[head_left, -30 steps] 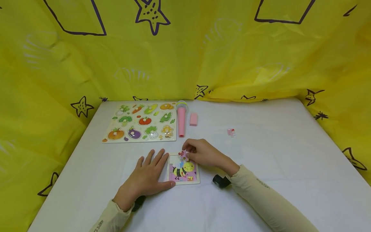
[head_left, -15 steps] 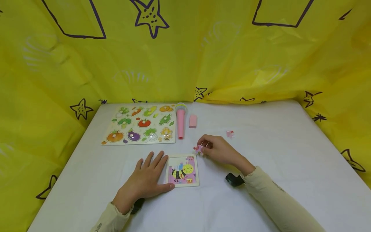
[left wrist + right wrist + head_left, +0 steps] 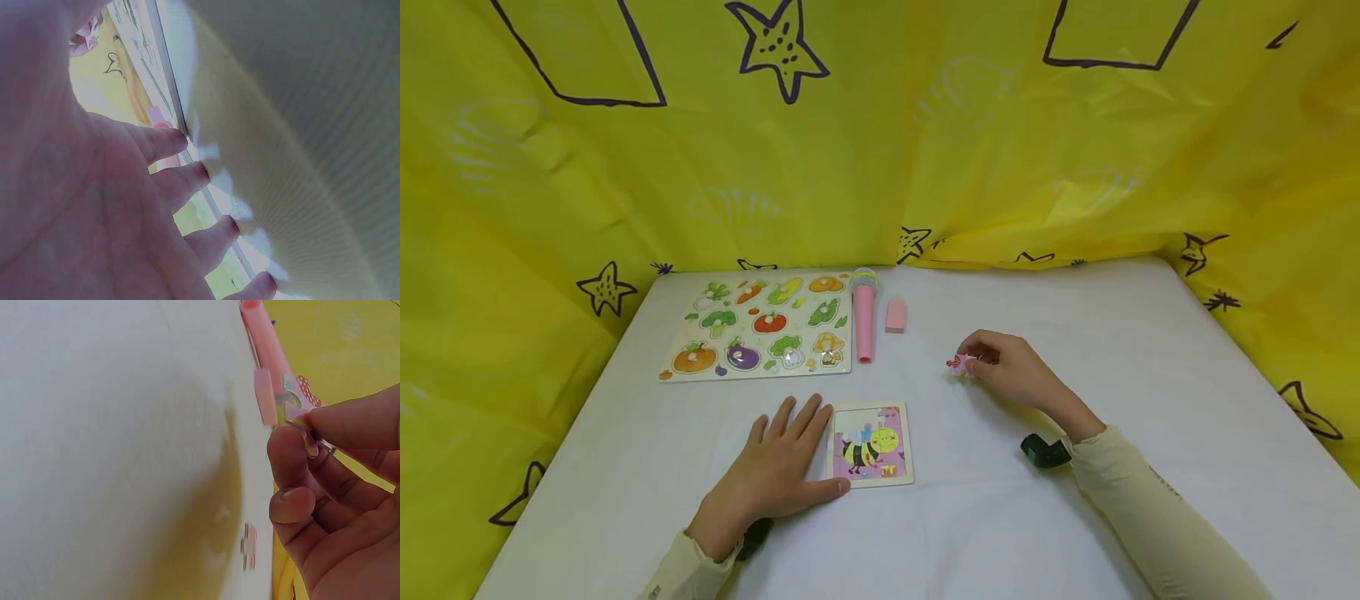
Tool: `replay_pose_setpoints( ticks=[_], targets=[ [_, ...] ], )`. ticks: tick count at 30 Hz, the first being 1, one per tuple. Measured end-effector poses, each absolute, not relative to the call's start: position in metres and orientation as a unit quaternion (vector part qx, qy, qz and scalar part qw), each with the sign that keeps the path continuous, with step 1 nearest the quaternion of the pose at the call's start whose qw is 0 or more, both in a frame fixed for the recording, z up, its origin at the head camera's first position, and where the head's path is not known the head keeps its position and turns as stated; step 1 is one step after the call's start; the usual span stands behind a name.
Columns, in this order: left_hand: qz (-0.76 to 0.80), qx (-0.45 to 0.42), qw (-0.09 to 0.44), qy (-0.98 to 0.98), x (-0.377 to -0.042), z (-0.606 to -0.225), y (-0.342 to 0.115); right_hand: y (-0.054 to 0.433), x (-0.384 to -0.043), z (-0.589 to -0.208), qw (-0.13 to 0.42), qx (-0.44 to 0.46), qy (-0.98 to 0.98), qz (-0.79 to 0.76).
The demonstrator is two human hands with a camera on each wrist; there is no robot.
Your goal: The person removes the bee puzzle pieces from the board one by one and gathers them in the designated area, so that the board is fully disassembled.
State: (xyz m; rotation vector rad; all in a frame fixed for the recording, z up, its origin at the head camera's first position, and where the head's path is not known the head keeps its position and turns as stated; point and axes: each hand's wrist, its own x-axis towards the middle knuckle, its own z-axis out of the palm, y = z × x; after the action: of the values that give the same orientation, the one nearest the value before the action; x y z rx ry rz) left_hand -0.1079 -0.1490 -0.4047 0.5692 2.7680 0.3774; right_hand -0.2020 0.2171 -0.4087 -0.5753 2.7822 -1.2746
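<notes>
My right hand [image 3: 1015, 373] pinches a pink jigsaw piece [image 3: 959, 365] with a red dotted pattern between thumb and fingers, above the white table. In the right wrist view the jigsaw piece [image 3: 299, 403] shows its edge beside the thumb. My left hand [image 3: 778, 467] lies with fingers spread at the left side of a small framed bee puzzle [image 3: 871, 446], the thumb at its lower left corner. An uncovered whitish patch shows at the puzzle's upper left. Another pink jigsaw piece [image 3: 249, 547] lies on the table in the right wrist view; my right hand hides it in the head view.
Behind the left hand lies a vegetable peg board [image 3: 760, 325]. A pink toy microphone [image 3: 864, 317] and a pink block [image 3: 896, 317] stand to its right. Yellow patterned cloth [image 3: 850, 167] hangs along the table's back and sides.
My right hand has moved from over the puzzle's top edge to the right, carrying the pinched jigsaw piece away from the frame. The left hand has stayed in place.
</notes>
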Motion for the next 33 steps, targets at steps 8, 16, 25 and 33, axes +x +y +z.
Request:
replay_pose_setpoints(
  ticks=[8, 16, 25, 33],
  targets=[
    [0.136, 0.197, 0.147, 0.96, -0.107, -0.406, -0.149, 0.243, -0.206, -0.404, 0.007, -0.146, 0.899, -0.414],
    [0.134, 0.198, 0.143, 0.96, -0.108, -0.408, -0.15, 0.264, -0.211, -0.401, -0.006, -0.126, 0.908, -0.399],
    [0.132, 0.196, 0.145, 0.961, -0.107, -0.407, -0.149, 0.283, -0.219, -0.402, -0.022, -0.102, 0.92, -0.377],
    [0.136, 0.197, 0.142, 0.961, -0.107, -0.407, -0.149, 0.291, -0.224, -0.402, -0.011, -0.09, 0.928, -0.362]
  ],
)
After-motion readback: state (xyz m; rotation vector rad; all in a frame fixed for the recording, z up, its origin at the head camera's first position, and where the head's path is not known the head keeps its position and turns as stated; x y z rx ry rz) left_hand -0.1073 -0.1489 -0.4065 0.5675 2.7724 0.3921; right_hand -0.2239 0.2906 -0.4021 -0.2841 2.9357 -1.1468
